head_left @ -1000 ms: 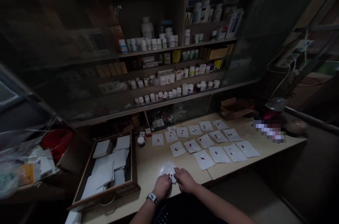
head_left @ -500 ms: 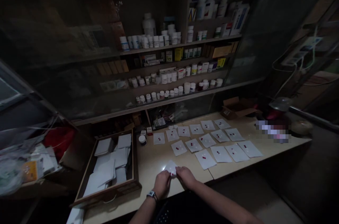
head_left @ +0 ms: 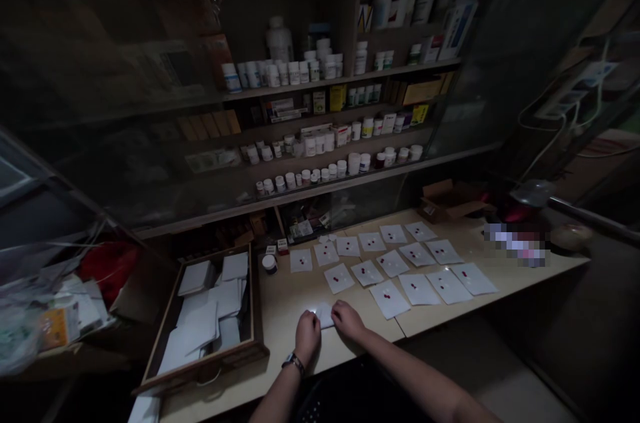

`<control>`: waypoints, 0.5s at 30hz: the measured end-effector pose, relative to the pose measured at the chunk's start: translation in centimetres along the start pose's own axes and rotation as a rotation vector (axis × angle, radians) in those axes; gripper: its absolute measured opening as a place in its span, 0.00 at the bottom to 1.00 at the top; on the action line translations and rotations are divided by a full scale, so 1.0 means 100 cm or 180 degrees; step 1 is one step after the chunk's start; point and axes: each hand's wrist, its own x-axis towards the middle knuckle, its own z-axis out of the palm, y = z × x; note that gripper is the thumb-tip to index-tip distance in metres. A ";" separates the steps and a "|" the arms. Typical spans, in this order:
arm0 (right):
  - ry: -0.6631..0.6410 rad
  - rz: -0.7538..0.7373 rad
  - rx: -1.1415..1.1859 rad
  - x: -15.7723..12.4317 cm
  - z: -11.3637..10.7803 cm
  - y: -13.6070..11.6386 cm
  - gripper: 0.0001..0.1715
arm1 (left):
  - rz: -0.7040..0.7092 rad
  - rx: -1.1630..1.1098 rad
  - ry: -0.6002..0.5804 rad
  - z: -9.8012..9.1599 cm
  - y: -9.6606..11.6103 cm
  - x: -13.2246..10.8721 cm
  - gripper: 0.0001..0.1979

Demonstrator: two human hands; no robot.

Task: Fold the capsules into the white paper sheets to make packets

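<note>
Head view. Item: one white paper square (head_left: 325,316), lying on the pale counter (head_left: 283,336) between both hands, its contents hidden. Left hand (head_left: 307,336), wearing a wristwatch (head_left: 293,363): fingers drawn together and curled down on the square's left edge. Right hand (head_left: 347,321): fingers likewise bunched, on its right edge. Both hold the paper from opposite sides, though how firmly cannot be told. Beyond lie white paper sheets (head_left: 389,298) in spaced rows, apart so none overlaps, each bearing small red-marked capsules or tablets (head_left: 386,295), too small to identify. Left of the hands: an open wooden drawer (head_left: 200,373) of stacked white paper squares (head_left: 200,326), within easy reach. Behind: a glass-fronted cabinet (head_left: 320,143) of white medicine bottles (head_left: 300,73).
</note>
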 end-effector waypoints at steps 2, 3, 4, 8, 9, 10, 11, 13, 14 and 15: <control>0.0024 0.0055 0.0027 0.002 0.003 0.000 0.12 | -0.0056 0.0035 0.0039 0.002 0.001 0.001 0.12; 0.0038 0.0074 0.0035 0.002 0.004 0.000 0.12 | -0.0084 0.0047 0.0045 0.002 0.001 0.002 0.11; 0.0050 0.0096 0.0030 0.003 0.005 0.000 0.12 | -0.0114 0.0059 0.0045 0.003 0.001 0.002 0.11; 0.0040 0.0169 -0.0046 0.004 0.005 -0.002 0.12 | -0.0190 0.0077 0.0021 0.003 0.002 0.003 0.12; 0.0032 0.0183 -0.0065 0.005 0.005 -0.003 0.12 | -0.0206 0.0062 0.0025 0.004 0.002 0.003 0.11; 0.0026 0.0201 -0.0083 0.005 0.005 -0.004 0.12 | -0.0222 0.0041 0.0032 0.004 0.002 0.004 0.11; 0.0025 0.0218 -0.0098 0.005 0.005 -0.004 0.13 | -0.0238 0.0017 0.0038 0.005 0.002 0.004 0.11; 0.0022 0.0236 -0.0113 0.005 0.004 -0.005 0.13 | -0.0282 -0.0044 0.0058 0.005 0.002 0.004 0.10; 0.0021 0.0240 -0.0112 0.005 0.004 -0.006 0.13 | -0.0303 -0.0079 0.0063 0.005 0.002 0.005 0.10; 0.0024 0.0237 -0.0106 0.005 0.004 -0.006 0.13 | -0.0325 -0.0113 0.0063 0.005 0.002 0.005 0.10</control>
